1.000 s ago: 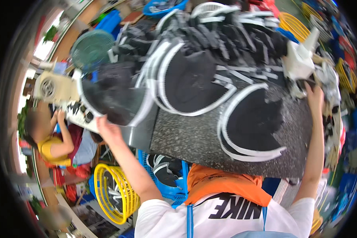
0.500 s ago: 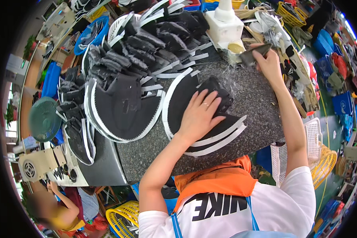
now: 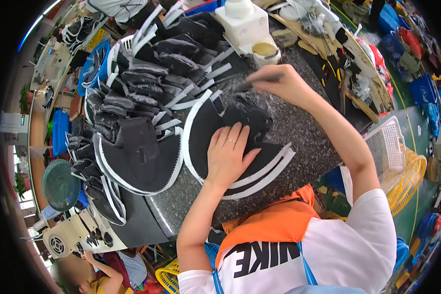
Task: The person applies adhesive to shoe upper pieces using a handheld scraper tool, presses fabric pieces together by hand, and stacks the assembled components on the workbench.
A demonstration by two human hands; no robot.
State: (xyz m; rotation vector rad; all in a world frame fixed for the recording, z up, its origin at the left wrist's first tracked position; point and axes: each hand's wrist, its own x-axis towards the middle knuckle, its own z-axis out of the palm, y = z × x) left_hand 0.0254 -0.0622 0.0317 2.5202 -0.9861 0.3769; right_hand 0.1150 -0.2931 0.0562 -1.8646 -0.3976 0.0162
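My left hand (image 3: 229,156) lies flat, fingers together, on a black shoe upper with white edging (image 3: 215,122) spread on the dark speckled stone bench (image 3: 299,132). My right hand (image 3: 279,83) is closed on a thin brush (image 3: 247,86), its tip over the far part of that upper. Just beyond the brush sits a small pot of yellowish glue (image 3: 265,50). A second black upper (image 3: 139,152) lies to the left of the one I press on.
A row of several overlapping black uppers (image 3: 147,73) runs along the bench's far left. A white container (image 3: 242,22) stands behind the glue pot. White (image 3: 384,147) and yellow baskets (image 3: 409,179) are at right, a green fan (image 3: 60,185) and another person (image 3: 90,277) at lower left.
The view has swung. My left hand stays pressed on the upper, and my right hand has come in from the far right edge of the bench with the brush, now over the upper.
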